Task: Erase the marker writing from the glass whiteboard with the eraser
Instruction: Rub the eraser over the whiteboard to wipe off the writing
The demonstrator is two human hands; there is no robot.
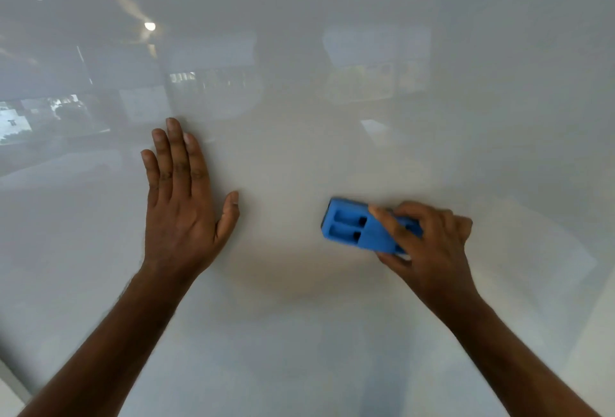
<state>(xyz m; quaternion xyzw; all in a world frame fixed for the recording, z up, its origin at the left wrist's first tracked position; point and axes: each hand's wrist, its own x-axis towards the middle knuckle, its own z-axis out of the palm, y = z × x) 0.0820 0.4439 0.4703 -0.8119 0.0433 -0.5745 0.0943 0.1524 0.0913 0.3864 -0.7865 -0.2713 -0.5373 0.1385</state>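
A glossy glass whiteboard (299, 50) fills almost the whole head view; I see no marker writing on the part that shows. My left hand (181, 203) lies flat on the glass at centre left, fingers straight and pointing up, thumb spread to the right. A blue foam eraser (352, 226) with rectangular recesses in its back is pressed against the board at centre right. My right hand (429, 236) grips its right end, fingers curled over the top edge and thumb under the bottom edge.
The glass reflects windows, ceiling lights and room furniture, mostly in its upper half. A pale frame edge or wall strip (10, 386) shows at the bottom left corner. Both forearms reach in from the bottom of the view.
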